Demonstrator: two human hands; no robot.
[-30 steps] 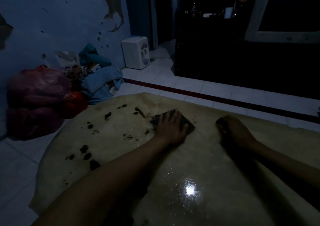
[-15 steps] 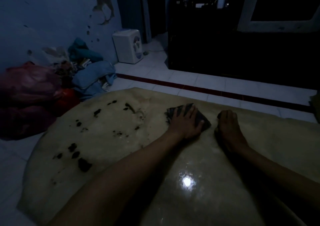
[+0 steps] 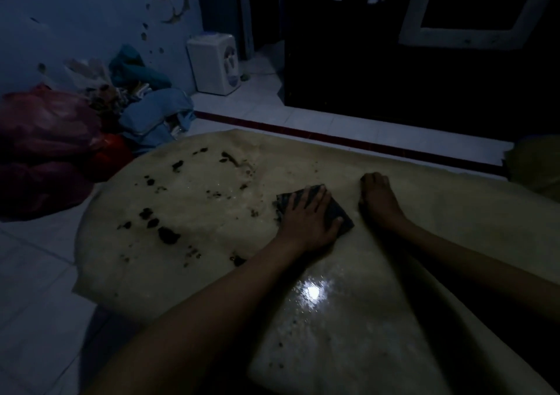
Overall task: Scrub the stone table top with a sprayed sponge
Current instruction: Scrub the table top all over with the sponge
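The left hand (image 3: 306, 222) is lying flat on the sponge (image 3: 333, 210), fingers straight and spread, pressing it down onto the counter (image 3: 454, 219). The sponge is sitting near the middle of the counter, just left of the right hand (image 3: 380, 202), which is resting on the stone close beside it and holding nothing visible; its fingers are bending downward at the tips, though the dim light is hiding whether they are truly curled, so I cannot tell its state.

Left of the sponge, dark spots (image 3: 168, 234) are scattering across the pale stone — that stretch is looking unscrubbed yet. Nearer the camera from the sponge, the stone is shining wet around a bright glare (image 3: 312, 291).

The sponge is looking thin, dark and soft (probably light and soaked), so it is likely yielding under the palm rather than resisting. The wet stone is probably slick — a flat palm over the sponge's centre, fingers spreading toward its edges, seems the surest hold to keep it from skating out sideways. The counter itself is looking heavy and rigid, unlikely to shift under pressure.

Beyond the counter's left edge, red bags (image 3: 45, 140) are sitting on the tiled floor.
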